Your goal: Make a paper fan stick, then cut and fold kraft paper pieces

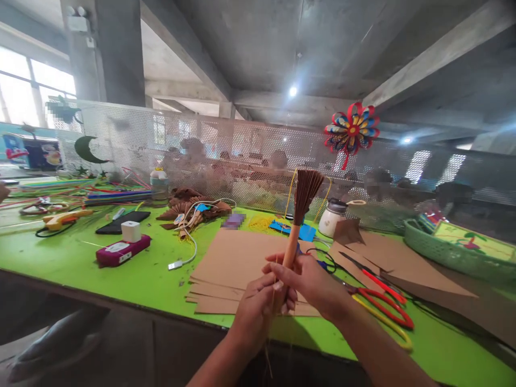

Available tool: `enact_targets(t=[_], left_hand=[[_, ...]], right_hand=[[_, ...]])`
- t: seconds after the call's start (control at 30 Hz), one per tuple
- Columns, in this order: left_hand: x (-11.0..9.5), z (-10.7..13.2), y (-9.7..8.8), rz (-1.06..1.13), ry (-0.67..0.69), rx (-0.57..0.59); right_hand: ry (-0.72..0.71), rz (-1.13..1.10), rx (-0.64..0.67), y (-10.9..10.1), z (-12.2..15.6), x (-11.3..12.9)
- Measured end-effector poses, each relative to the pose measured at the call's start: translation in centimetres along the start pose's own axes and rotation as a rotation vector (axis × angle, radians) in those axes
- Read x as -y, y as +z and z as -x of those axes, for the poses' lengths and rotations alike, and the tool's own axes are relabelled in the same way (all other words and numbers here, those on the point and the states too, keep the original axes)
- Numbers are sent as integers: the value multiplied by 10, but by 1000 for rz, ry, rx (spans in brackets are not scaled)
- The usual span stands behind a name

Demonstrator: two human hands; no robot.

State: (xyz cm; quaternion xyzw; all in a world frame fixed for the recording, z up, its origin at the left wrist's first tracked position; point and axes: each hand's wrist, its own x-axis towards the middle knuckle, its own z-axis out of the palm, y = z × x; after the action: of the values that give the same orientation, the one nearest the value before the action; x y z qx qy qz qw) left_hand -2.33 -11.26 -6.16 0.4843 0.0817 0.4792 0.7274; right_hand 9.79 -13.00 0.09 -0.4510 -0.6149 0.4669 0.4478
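Both my hands hold a small craft broom (301,212) upright above the green table (137,274). It has a tan wooden handle and a fan of dark brown paper strips at the top. My left hand (258,309) is closed round the lower end of the handle. My right hand (308,279) pinches the handle just above it. Thin yellow string (288,196) runs up beside the broom and hangs down below my hands. Under my hands lies a stack of brown card sheets (229,269).
Red and yellow scissors (382,303) lie to the right, beside more brown card (407,269) and a green basket (451,252). A white glue pot (334,217), brown paper fans (189,207), a phone (123,222) and a magenta box (123,250) sit further left. A perforated screen (242,156) backs the table.
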Motion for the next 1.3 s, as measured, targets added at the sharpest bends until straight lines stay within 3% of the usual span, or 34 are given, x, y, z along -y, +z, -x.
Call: enact_targets(t=[0.23, 0.37, 0.47, 0.53, 0.63, 0.73, 0.83, 0.93, 1.13, 1.3], left_hand=[[-1, -4, 7, 174, -84, -10], [-11, 7, -6, -81, -106, -52], [-28, 14, -25, -363, -152, -255], [-44, 11, -32, -455, -110, -337], [-68, -5, -27, -443, 14, -201], [-78, -25, -11, -358, -103, 24], [-70, -34, -2, -316, -241, 116], [-57, -32, -5, -306, -285, 85], [-51, -27, -15, -133, -171, -41], [-40, -28, -11, 72, -103, -151]], right_hand=[[62, -184, -22, 4, -5, -10], [-20, -295, -94, -3, -8, -8], [-99, -359, -100, -6, -10, -8], [-51, -401, -32, -5, -11, -11], [61, -430, 135, 1, -12, -16], [137, -434, 295, 9, -13, -21], [159, -434, 386, 15, -15, -27], [157, -477, 425, 17, -13, -40], [164, -558, 402, 20, 9, -67], [227, -544, 234, 19, 29, -57]])
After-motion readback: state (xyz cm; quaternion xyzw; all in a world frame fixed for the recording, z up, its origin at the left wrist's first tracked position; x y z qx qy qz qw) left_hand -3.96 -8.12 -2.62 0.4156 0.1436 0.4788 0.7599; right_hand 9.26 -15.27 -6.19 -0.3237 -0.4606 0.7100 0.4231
